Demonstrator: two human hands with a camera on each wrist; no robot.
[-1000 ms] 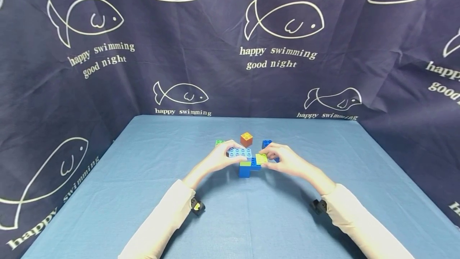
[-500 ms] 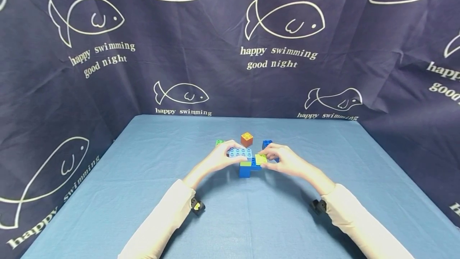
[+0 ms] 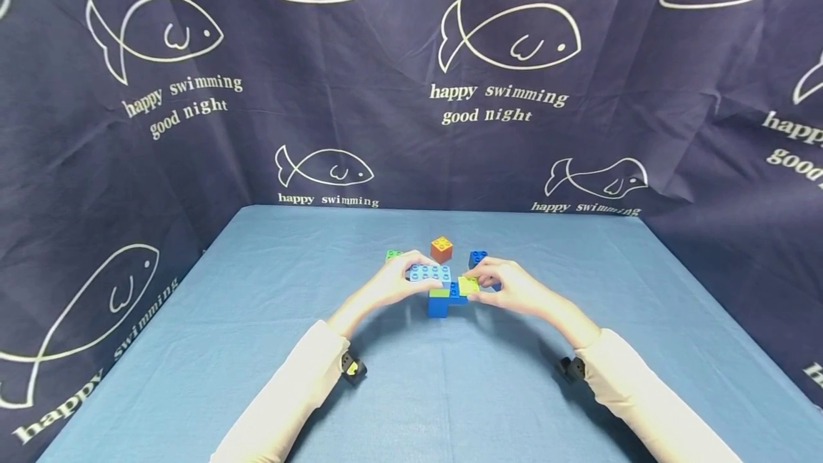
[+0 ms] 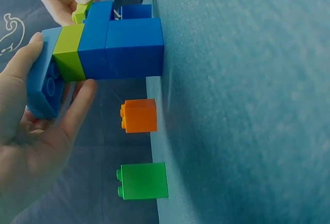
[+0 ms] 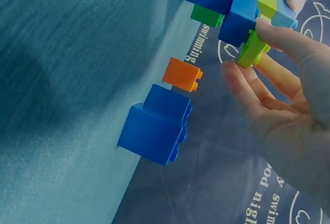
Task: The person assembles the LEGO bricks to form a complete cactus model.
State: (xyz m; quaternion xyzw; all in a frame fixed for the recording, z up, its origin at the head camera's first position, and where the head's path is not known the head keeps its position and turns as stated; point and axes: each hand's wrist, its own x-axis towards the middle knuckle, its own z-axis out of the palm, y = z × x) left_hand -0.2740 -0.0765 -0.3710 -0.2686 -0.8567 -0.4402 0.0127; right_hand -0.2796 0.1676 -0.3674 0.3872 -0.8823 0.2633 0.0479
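1. Blue plastic makes up most of the brick stack [image 3: 444, 294] standing at the centre of the head view on the table [image 3: 257, 349], with a dark blue base, a lime green layer and a light blue brick [image 3: 429, 274] on top.
2. The light blue brick is gripped by the left hand [image 3: 393, 283]; in the left wrist view the thumb lies along its upper edge and the fingers curl beneath it.
3. A small lime green brick [image 3: 467, 284] is pinched by the right hand [image 3: 511, 287] at the right side of the stack, touching the dark blue part just below the light blue brick.
4. In the right wrist view the lime green brick [image 5: 252, 49] is seen between thumb and curled fingers at the upper right of the frame, pressed against the stack.
5. An orange brick [image 3: 441, 249] is seen standing alone just behind the stack, near the centre of the head view.
6. A green brick [image 3: 392, 256] is partly hidden behind the left hand, to the left of the orange one.
7. A dark blue brick pair [image 5: 157, 126] is seen standing behind the right hand, apart from the stack.
8. Dark cloth printed with white fish [image 3: 508, 38] is hung behind and beside the table.
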